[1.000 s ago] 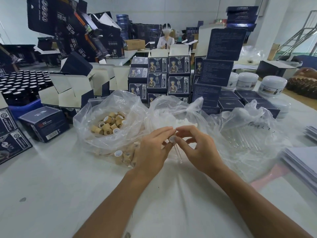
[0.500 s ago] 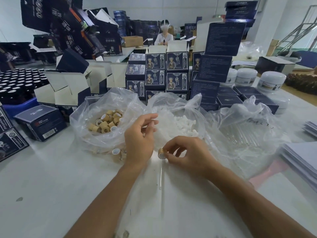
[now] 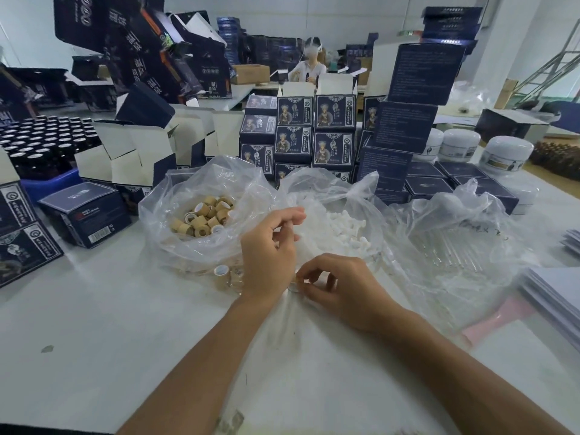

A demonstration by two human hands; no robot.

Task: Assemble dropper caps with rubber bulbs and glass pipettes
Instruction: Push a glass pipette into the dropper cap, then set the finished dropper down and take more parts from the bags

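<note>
Head view: right hand point(image 3: 339, 285) low over the clear plastic sheet point(image 3: 282, 356), thumb and forefinger pinching a small round piece point(image 3: 294, 287), most likely a dropper cap. Most of it is hidden by the fingers; whether a pipette hangs from it cannot be told.

Left hand point(image 3: 270, 252) just beyond and to the left of the right one, wrist nearly touching the pinched piece. Fingers loosely curled, nothing visibly held, tips raised toward the bag of rubber bulbs point(image 3: 345, 237) directly ahead of it.

To the left of the left hand: the bag of tan caps point(image 3: 204, 218), open at the top, caps heaped inside. A few loose caps point(image 3: 221, 271) sit on the table just beside that wrist, under the bag's edge.

To the right of the right hand, a little apart: the bag of glass pipettes point(image 3: 452, 249), tubes lying side by side under crumpled plastic.

Judgement: one unit is being set down or finished by the right hand while the left goes for the next part. Early in a long batch, going by how full the bags are.

Next move calls for a clean single pick out of a loose heap through a floppy bag mouth, bulb or cap, without dragging the plastic. Right hand must release its piece first to be free for a pipette, which needs a light grip: thin glass.
</note>
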